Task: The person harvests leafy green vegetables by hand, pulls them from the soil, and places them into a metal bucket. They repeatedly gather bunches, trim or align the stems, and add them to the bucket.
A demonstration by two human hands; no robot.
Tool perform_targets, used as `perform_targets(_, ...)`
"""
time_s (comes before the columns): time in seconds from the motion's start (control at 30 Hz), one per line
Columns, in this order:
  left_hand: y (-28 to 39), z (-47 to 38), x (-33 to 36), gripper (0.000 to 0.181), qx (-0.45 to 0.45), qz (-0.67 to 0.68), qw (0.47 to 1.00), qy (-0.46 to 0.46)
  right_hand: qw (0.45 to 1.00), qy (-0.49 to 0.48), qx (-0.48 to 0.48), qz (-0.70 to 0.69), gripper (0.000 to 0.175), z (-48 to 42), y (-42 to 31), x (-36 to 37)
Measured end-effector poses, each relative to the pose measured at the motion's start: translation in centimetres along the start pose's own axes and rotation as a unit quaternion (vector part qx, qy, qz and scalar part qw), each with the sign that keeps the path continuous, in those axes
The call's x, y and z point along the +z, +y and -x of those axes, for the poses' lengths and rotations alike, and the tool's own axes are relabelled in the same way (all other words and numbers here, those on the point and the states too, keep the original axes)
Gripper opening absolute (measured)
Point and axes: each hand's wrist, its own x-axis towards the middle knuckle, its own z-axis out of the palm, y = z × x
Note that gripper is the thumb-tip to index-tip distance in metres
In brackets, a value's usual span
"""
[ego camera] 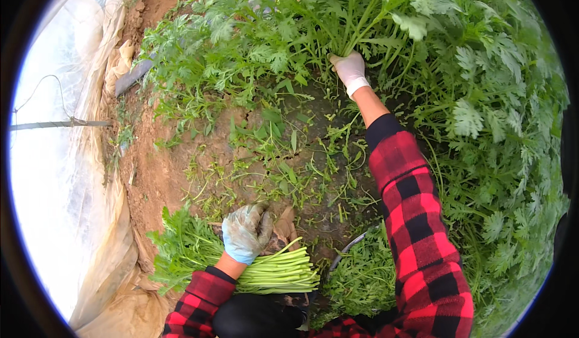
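My right hand (350, 68), in a pale thin glove, reaches to the edge of the standing crop. It grips the lower part of several long green leafy stems (359, 28); their bases are hidden by the fingers. My left hand (248, 231), in a soiled bluish-white glove, is curled into a loose fist near my knee, and nothing shows inside it. Beneath that wrist lies a bundle of cut leafy greens (280, 272), pale stem ends to the right and feathery leaves to the left. A crumpled brown sheet or dry leaf (285, 227) sits beside the fist.
Dense leafy plants (479, 157) fill the right side and top. Cut scraps and small weeds litter the soil (226, 134). A round-rimmed container (346, 249) of loose greens stands by my right forearm. Plastic sheeting (59, 166) and a horizontal bar (59, 125) border the left.
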Motion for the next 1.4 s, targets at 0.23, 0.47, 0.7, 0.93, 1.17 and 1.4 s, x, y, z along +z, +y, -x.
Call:
perform_targets(0.23, 0.0, -0.1, -0.2, 0.011, 0.007, -0.005, 1.000, 0.005, 0.992, -0.078, 0.081, -0.060, 0.035, 1.0, -2.0, -1.4)
perform_targets(0.47, -0.2, 0.1, 0.1, 0.013, 0.003, -0.020, 1.000, 0.012, 0.991, 0.043, 0.054, -0.119, 0.028, 0.7, -1.5, -5.1)
perform_targets(0.7, -0.5, 0.2, 0.2, 0.016, -0.004, -0.023, 1.000, -0.003, 0.991, 0.023, 0.048, 0.123, 0.043, -1.9, -0.5, -0.7)
perform_targets(0.93, -0.7, 0.3, 0.2, 0.018, -0.020, -0.016, 0.999, -0.031, 0.997, -0.014, 0.068, 0.042, 0.053, -0.9, -0.2, -1.6)
perform_targets(1.17, -0.4, -0.1, 0.0, 0.013, -0.004, -0.003, 1.000, 0.002, 0.958, -0.084, 0.114, -0.251, 0.021, 5.2, 2.0, -2.9)
perform_targets(1.4, -0.2, -0.1, 0.0, 0.013, -0.005, -0.006, 1.000, 0.004, 0.991, -0.019, -0.012, 0.133, 0.053, 3.9, -1.3, 1.3)
